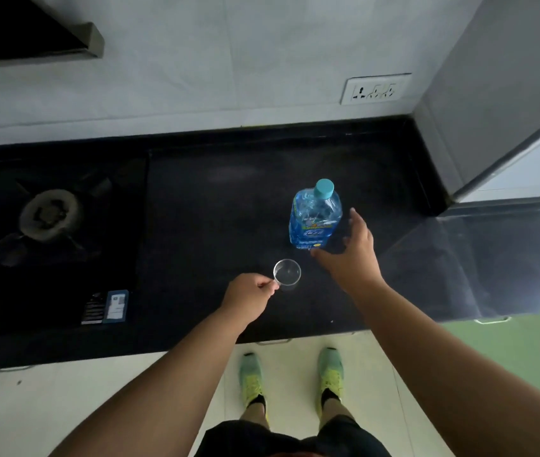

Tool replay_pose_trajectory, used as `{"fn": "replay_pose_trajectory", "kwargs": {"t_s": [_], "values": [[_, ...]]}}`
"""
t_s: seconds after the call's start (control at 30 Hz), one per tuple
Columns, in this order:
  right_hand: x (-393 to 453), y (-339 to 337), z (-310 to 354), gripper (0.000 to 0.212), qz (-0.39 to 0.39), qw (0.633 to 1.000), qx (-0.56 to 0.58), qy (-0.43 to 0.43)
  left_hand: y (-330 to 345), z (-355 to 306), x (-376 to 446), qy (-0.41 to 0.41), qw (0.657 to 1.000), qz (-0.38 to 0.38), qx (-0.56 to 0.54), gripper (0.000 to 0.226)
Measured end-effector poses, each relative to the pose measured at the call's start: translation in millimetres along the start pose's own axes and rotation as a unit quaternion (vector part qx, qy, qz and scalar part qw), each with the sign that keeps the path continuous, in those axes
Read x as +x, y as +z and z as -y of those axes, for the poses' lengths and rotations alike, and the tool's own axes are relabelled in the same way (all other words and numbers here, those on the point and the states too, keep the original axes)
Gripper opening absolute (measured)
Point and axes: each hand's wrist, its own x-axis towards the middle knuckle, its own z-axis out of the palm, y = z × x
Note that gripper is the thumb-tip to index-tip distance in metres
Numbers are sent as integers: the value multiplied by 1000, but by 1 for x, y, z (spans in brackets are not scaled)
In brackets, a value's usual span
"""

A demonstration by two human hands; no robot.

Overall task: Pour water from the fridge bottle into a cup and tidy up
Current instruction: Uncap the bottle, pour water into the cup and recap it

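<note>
One capped blue bottle (315, 217), clear cup (286, 271) alongside

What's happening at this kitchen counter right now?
A person stands at a dark counter beside a gas stove. Their left hand pinches the rim of a small clear cup that looks empty. Their right hand is open and reaching toward a blue water bottle, which stands upright with its cap still on. Nothing has been poured yet.

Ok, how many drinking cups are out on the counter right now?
1. A clear cup stands on the black counter, pinched at its rim by the left hand, just left of the blue bottle. None other shows.
</note>
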Motion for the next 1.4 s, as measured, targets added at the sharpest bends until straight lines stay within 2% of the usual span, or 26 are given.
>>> {"fn": "replay_pose_trajectory", "kwargs": {"t_s": [0.07,0.13,0.3,0.47,0.6,0.77,0.9,1.0,1.07,1.23,1.4], "values": [[11,-7,9,123,10,998,-12,-53,3,-3,3,-4,1000,-1,4,23],[21,-11,19,123,22,996,-6,-90,7,-8,8,-3,1000,-2,8,24],[36,-10,31,98,50,989,-43,-130,15,-21,22,2,999,-3,39,24],[44,-19,30,82,23,978,-117,-172,22,-25,34,2,999,-4,49,26],[49,-24,25,78,-13,979,-130,-158,25,-32,43,1,998,-17,57,28],[55,-34,19,85,-71,982,-139,-105,27,-48,55,-7,998,-48,44,28],[63,-43,19,91,-73,984,-152,-65,23,-55,60,-10,998,-63,17,21],[66,-44,19,91,-44,984,-167,-47,18,-57,58,0,999,-45,17,38],[67,-43,19,89,-25,990,-131,-36,12,-61,56,2,999,-49,17,51],[68,-47,24,80,-19,996,-87,-31,-7,-86,40,69,991,-102,45,65],[46,-77,34,81,-31,990,-124,-65,-26,-128,7,173,982,-73,37,75]]}}
